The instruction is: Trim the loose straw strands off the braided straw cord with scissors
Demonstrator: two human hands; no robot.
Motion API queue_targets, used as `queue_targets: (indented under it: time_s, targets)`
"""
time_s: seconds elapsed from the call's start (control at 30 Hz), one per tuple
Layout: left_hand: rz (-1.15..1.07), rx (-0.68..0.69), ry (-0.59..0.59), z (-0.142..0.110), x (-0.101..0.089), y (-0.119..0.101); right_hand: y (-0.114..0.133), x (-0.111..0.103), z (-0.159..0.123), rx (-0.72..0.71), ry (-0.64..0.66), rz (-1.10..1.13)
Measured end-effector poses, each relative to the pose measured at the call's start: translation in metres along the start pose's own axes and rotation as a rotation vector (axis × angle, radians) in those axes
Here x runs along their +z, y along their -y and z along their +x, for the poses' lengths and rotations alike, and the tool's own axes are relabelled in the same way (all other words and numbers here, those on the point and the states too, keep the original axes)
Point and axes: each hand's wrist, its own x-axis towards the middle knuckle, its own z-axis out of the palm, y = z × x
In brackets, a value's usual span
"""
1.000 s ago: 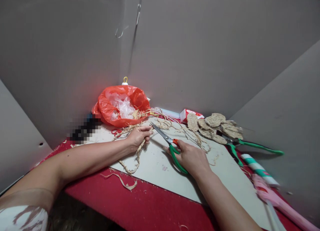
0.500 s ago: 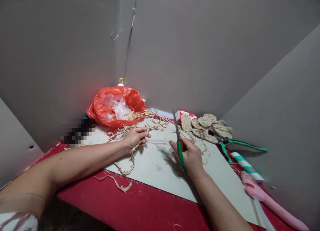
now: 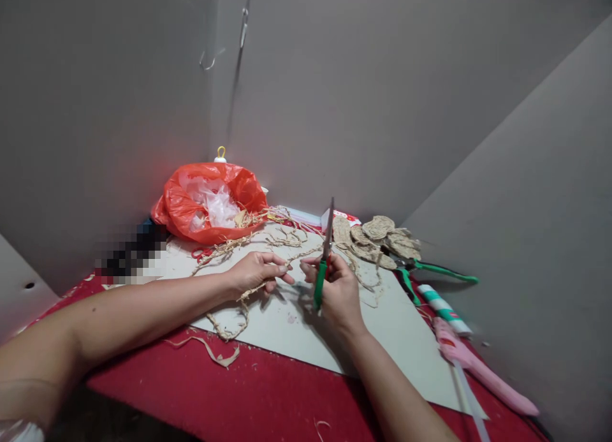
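Over the white board (image 3: pixel 282 330), my left hand (image 3: pixel 258 273) pinches a braided straw cord (image 3: pixel 228 332). One length of the cord loops below the hand toward the board's front edge. Close by on the right, my right hand (image 3: pixel 337 292) is closed on scissors (image 3: pixel 324 273) with green and red handles. The blades point upward, away from me, and look shut. Its thumb and fingers sit near my left fingertips; whether they touch the cord I cannot tell. Several coiled straw pieces (image 3: pixel 380 228) lie behind my right hand, with thin cord trailing from them.
A red plastic bag (image 3: pixel 176 199) with clear plastic and straw scraps stands at the back left. On the right lie green-handled pliers (image 3: pixel 447 273), a green-and-white roll (image 3: pixel 444 309) and a pink glue gun (image 3: pixel 478 365). Straw strips lie on the red table cover (image 3: pixel 268 397). Grey walls enclose the back.
My right hand with the scissors has moved left, close to my left hand. My left hand keeps the cord pinched. The whole view has shifted slightly.
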Motion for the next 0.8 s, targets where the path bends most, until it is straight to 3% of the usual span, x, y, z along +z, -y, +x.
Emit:
queue_targets:
  time_s: [0.13, 0.3, 0.57, 0.8]
  targets:
    - [0.074, -0.031, 0.072, -0.004, 0.006, 0.006, 0.005, 0.007, -0.003, 0.055, 0.025, 0.193]
    - [0.116, -0.049, 0.044, -0.006, 0.01, 0.004, 0.006, 0.008, -0.004, 0.142, 0.064, 0.338]
    - [0.266, 0.105, 0.057, -0.006, 0.011, 0.003, 0.013, 0.006, 0.0, 0.322, 0.054, 0.565]
    - [0.134, -0.043, 0.102, -0.008, 0.01, 0.003, 0.01, -0.004, 0.004, 0.334, -0.022, 0.603]
